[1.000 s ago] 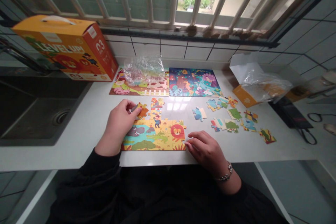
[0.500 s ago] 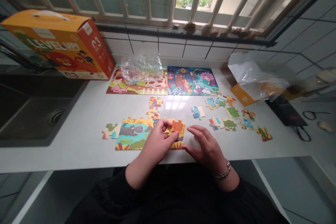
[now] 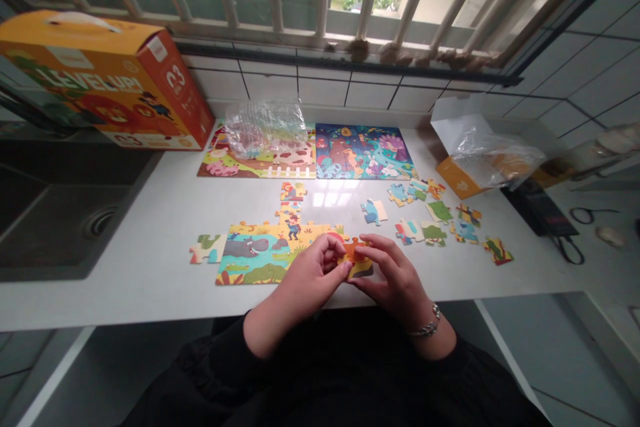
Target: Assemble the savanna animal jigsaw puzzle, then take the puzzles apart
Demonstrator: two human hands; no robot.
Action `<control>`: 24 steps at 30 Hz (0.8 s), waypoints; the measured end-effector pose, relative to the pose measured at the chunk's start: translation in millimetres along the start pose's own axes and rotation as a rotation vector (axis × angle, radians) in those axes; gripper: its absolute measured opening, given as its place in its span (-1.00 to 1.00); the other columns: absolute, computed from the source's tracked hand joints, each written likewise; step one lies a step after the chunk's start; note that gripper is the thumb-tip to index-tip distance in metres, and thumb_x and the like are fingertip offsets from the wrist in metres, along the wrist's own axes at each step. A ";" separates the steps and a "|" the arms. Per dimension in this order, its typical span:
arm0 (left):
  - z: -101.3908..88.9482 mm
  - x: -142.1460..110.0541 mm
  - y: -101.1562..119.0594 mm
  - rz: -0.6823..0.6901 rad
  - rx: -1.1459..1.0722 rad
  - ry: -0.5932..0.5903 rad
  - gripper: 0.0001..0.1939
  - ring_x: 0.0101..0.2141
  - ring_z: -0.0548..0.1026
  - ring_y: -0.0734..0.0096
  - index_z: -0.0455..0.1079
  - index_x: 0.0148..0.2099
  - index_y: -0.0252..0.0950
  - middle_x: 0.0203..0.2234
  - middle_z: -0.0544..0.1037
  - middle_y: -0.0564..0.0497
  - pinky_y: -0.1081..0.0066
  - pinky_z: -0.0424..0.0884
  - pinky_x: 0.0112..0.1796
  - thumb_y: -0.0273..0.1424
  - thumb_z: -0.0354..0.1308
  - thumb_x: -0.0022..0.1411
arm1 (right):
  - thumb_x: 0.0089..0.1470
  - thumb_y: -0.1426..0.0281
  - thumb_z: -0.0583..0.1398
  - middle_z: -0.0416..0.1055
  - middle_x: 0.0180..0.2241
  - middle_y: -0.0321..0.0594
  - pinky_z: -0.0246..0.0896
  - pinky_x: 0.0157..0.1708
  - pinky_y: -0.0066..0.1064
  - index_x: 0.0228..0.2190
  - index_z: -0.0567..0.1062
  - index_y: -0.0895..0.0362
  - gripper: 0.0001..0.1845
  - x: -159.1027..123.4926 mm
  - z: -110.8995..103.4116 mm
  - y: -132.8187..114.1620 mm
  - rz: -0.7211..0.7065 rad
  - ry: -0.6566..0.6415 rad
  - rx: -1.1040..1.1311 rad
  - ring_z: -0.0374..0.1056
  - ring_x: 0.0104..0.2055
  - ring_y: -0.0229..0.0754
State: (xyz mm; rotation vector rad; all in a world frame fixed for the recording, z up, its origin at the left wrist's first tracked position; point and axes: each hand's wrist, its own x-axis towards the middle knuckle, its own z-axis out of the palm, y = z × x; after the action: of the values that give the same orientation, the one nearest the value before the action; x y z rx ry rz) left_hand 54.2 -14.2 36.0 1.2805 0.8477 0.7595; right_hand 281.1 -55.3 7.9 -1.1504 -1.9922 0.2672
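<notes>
An orange and yellow puzzle piece [image 3: 356, 255] is held between my two hands, at the right end of a partly joined puzzle [image 3: 255, 253] with a hippo and crocodiles on it. My left hand [image 3: 315, 268] pinches its left side, thumb in front and fingers curled. On the piece's right side are the thumb and fingertips of my right hand [image 3: 393, 272], which wears a bracelet. Both hands cover part of the puzzle's right end. Joined pieces [image 3: 291, 203] rise from its upper edge, and another piece group [image 3: 206, 249] lies at its left.
Several loose pieces [image 3: 434, 233] lie to the right. Behind are a farm puzzle [image 3: 240, 163] under clear plastic wrap [image 3: 267, 127] and a dark blue puzzle [image 3: 365, 152]. An orange box [image 3: 115, 90] stands beside the sink [image 3: 55, 213]; an open box [image 3: 460, 177] and black phone-like object [image 3: 540, 210] are right.
The orange piece has moved right, and my left hand with it. My right hand's fingers, apart from the piece before, are now on it. The view has shifted slightly.
</notes>
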 end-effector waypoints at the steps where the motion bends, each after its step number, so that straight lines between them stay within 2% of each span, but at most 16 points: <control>1: -1.7 -2.0 2.0 0.028 0.051 0.006 -0.78 -0.10 0.71 0.20 0.36 -0.03 -0.16 -0.16 0.62 -0.03 0.23 0.66 -0.09 -0.22 0.31 0.46 | 0.32 0.27 0.45 0.49 0.21 0.03 0.63 0.20 0.04 0.33 0.46 -0.10 -0.38 -0.5 -1.0 0.5 0.008 0.001 0.000 0.54 0.24 0.15; 3: -6.4 -6.6 4.2 0.105 0.228 0.067 -0.83 -0.08 0.71 0.18 0.37 0.06 -0.15 -0.12 0.65 -0.05 0.20 0.67 -0.07 -0.25 0.24 0.52 | 0.33 0.26 0.44 0.50 0.13 0.00 0.65 0.15 0.02 0.29 0.51 -0.10 -0.44 -1.6 -3.5 1.4 0.033 -0.008 -0.013 0.56 0.19 0.13; 6: -16.3 -13.9 1.3 0.301 0.623 0.194 -0.84 -0.02 0.67 0.11 0.42 0.11 -0.17 -0.06 0.67 -0.11 0.09 0.64 0.02 -0.35 0.19 0.55 | 0.35 0.26 0.42 0.49 0.15 0.00 0.65 0.15 0.01 0.22 0.59 -0.09 -0.55 -4.0 -9.5 2.7 0.056 -0.075 -0.025 0.55 0.19 0.12; 9: -25.3 -19.6 -7.4 0.445 0.862 0.145 -0.83 0.02 0.64 0.04 0.47 0.12 -0.21 -0.03 0.68 -0.15 0.03 0.59 0.08 -0.41 0.18 0.54 | 0.36 0.29 0.40 0.48 0.22 0.01 0.61 0.18 0.07 0.18 0.62 -0.10 -0.61 -7.8 -16.8 4.3 0.064 -0.175 -0.029 0.52 0.22 0.14; 12: -28.8 -23.4 -15.4 0.481 0.970 0.026 -0.82 0.06 0.62 0.01 0.51 0.13 -0.22 0.03 0.69 -0.16 0.00 0.56 0.11 -0.41 0.19 0.55 | 0.36 0.30 0.39 0.49 0.24 0.01 0.58 0.18 0.11 0.18 0.62 -0.10 -0.62 -11.7 -22.5 6.8 0.061 -0.238 -0.063 0.51 0.22 0.15; 15: -27.4 -24.8 -17.4 0.493 1.076 -0.040 -0.79 0.10 0.59 -0.03 0.56 0.16 -0.20 0.10 0.67 -0.18 -0.05 0.51 0.14 -0.37 0.17 0.58 | 0.36 0.30 0.39 0.51 0.22 0.00 0.56 0.15 0.12 0.17 0.62 -0.10 -0.62 -13.3 -24.1 8.9 0.042 -0.255 -0.104 0.51 0.20 0.14; 19: -24.0 -24.1 -14.4 0.499 1.165 -0.071 -0.71 0.08 0.58 -0.06 0.57 0.25 -0.13 0.11 0.65 -0.19 -0.07 0.50 0.09 -0.32 0.18 0.59 | 0.36 0.32 0.39 0.53 0.20 -0.01 0.53 0.14 0.14 0.17 0.62 -0.11 -0.62 -12.3 -21.3 9.3 0.031 -0.252 -0.147 0.51 0.17 0.15; 24: -22.5 -23.2 -14.4 0.497 1.212 -0.068 -0.71 0.08 0.56 -0.06 0.56 0.25 -0.13 0.10 0.64 -0.18 -0.05 0.49 0.10 -0.32 0.17 0.59 | 0.33 0.29 0.42 0.54 0.18 -0.03 0.50 0.15 0.11 0.13 0.64 -0.11 -0.64 -11.5 -18.7 8.4 0.039 -0.253 -0.161 0.50 0.17 0.14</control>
State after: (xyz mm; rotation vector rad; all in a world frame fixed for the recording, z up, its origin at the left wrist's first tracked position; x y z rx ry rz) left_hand 23.4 -25.1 22.5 2.6467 0.9662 0.5458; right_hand 303.0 -63.5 9.4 -1.3117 -2.2474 0.2880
